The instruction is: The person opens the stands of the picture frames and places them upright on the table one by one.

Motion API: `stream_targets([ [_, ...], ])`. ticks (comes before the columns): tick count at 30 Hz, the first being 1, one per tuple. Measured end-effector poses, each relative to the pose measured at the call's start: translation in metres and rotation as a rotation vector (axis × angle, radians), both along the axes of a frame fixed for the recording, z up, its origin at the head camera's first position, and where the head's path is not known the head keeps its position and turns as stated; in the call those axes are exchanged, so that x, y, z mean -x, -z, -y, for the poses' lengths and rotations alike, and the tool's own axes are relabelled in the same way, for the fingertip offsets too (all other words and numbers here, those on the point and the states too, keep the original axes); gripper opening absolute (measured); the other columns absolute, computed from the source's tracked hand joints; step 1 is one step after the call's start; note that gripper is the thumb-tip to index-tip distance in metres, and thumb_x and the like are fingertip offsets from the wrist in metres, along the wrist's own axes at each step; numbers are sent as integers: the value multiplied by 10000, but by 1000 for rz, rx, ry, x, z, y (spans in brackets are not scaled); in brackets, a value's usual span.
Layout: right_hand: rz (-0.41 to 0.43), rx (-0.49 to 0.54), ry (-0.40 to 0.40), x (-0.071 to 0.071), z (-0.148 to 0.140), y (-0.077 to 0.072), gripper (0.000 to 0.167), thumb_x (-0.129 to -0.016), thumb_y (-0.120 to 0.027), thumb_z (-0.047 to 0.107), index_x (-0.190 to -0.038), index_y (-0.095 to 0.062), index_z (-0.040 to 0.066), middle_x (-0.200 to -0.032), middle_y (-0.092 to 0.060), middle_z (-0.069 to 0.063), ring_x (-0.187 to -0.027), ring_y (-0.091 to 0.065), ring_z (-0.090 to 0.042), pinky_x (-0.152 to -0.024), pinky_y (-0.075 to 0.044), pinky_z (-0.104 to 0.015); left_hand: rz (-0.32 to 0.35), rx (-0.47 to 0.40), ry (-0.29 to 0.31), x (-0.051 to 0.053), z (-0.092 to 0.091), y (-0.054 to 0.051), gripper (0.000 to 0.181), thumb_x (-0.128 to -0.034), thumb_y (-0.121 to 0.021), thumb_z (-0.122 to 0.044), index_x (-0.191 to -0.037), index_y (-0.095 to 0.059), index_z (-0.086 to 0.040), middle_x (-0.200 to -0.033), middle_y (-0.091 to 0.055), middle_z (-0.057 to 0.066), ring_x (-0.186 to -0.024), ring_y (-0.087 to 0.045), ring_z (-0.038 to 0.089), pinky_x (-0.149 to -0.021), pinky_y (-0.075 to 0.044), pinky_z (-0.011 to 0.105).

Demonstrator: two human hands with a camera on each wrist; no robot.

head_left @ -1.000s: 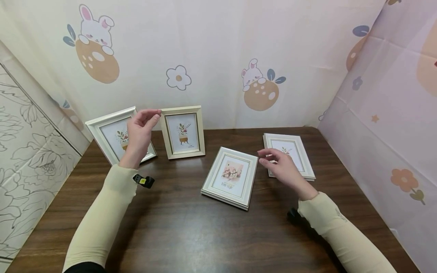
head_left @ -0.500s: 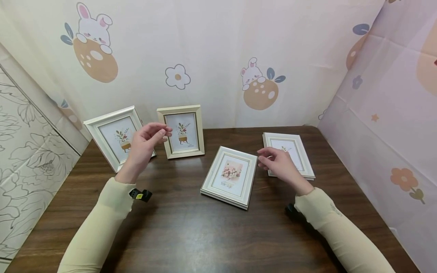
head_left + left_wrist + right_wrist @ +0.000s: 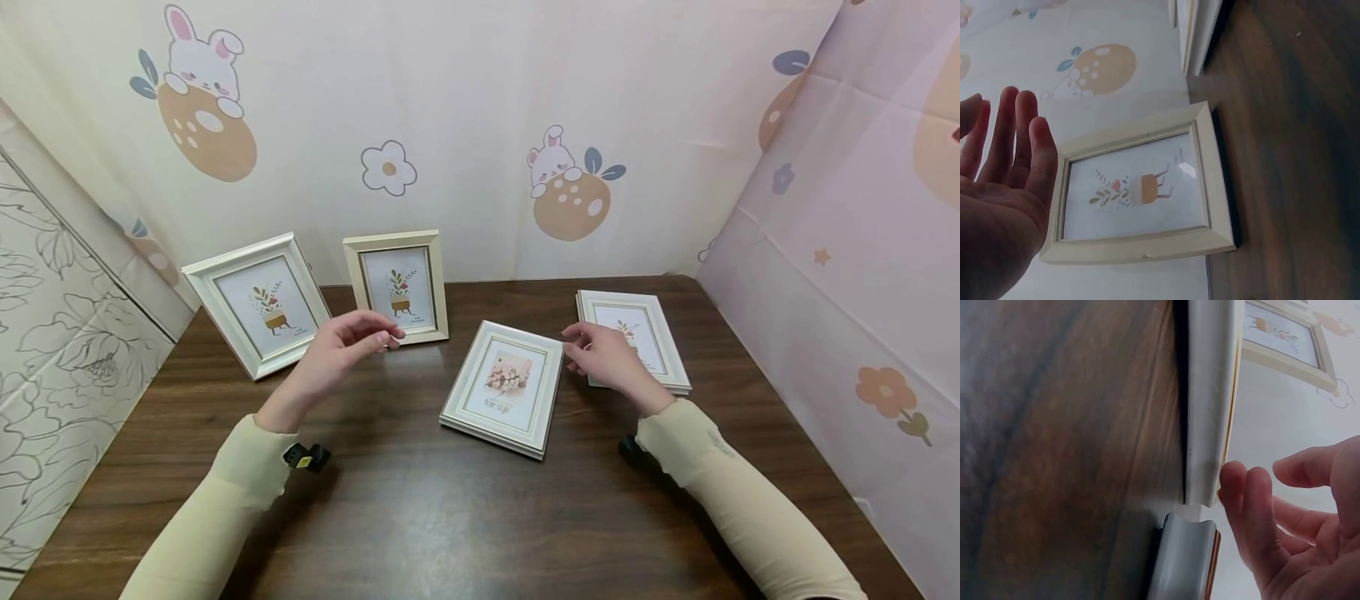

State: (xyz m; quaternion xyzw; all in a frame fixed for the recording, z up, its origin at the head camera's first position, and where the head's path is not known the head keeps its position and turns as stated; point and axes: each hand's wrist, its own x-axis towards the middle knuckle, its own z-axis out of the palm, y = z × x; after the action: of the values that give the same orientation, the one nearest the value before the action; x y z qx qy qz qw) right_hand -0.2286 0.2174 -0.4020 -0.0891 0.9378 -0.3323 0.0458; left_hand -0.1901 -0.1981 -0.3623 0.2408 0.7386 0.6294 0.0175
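My left hand (image 3: pixel 337 354) hovers with relaxed fingers in front of the cream picture frame (image 3: pixel 431 292), which stands upright near the back. It holds nothing; the left wrist view shows its fingers (image 3: pixel 1041 150) spread apart beside that frame. To the left, a white picture frame (image 3: pixel 251 346) stands tilted. A white picture frame with a pink flower picture (image 3: pixel 506 387) lies flat in the middle. Close to its upper right corner is my right hand (image 3: pixel 603 358), fingers loosely bent and thumb apart. One fingertip appears at the frame's edge in the right wrist view; contact is unclear.
Another white frame (image 3: pixel 671 350) lies flat at the right, partly behind my right hand. Both flat frames have thick, layered edges. The dark wooden table (image 3: pixel 420 517) meets a patterned curtain (image 3: pixel 465 108) behind and another patterned panel at each side.
My left hand has come away from the cream frame's upper left corner, moving down and right in front of it. The right hand has barely shifted. The frames stay put.
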Motion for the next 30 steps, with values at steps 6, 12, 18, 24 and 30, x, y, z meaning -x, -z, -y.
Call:
stream_targets([
  [6, 14, -97, -31, 11, 5, 5, 309, -994, -576, 215, -1218, -624, 8, -792, -700, -26, -620, -651, -119, -665, -513, -338, 20, 50, 62, -8, -4, 5, 171, -987, -627, -92, -1142, -662, -31, -1103, -692, 163, -1002, -650, 386, -846, -553, 341],
  [12, 65, -172, -30, 18, 12, 2, 289, -989, -560, 210, -1152, -647, -13, -701, -668, -25, -587, -624, -141, -618, -505, -333, 22, 163, 109, -15, -7, 10, 143, -993, -627, -128, -1110, -685, -71, -1071, -706, 81, -990, -657, 364, -831, -554, 373],
  [18, 109, -250, -31, 27, 17, 1, 307, -970, -581, 221, -1128, -662, -30, -644, -664, -47, -544, -621, -151, -620, -495, -328, 39, 194, 177, -17, -11, 16, 123, -991, -627, -113, -1089, -696, -86, -1054, -700, 113, -977, -664, 302, -849, -548, 465],
  [24, 118, -272, -30, 35, 18, 7, 269, -982, -592, 243, -1064, -666, -2, -665, -645, -43, -560, -615, -156, -585, -485, -317, 102, 184, 295, -19, -15, 22, 157, -999, -596, -67, -1115, -663, 14, -1100, -664, 275, -1056, -634, 430, -911, -530, 458],
  [30, 59, -310, -31, 34, 20, 6, 262, -985, -586, 234, -1055, -666, -5, -764, -655, -81, -667, -607, -219, -639, -484, -362, 85, 306, 361, -18, -17, 27, 219, -1009, -603, -145, -1146, -650, 19, -1090, -689, 199, -1032, -654, 339, -885, -521, 316],
])
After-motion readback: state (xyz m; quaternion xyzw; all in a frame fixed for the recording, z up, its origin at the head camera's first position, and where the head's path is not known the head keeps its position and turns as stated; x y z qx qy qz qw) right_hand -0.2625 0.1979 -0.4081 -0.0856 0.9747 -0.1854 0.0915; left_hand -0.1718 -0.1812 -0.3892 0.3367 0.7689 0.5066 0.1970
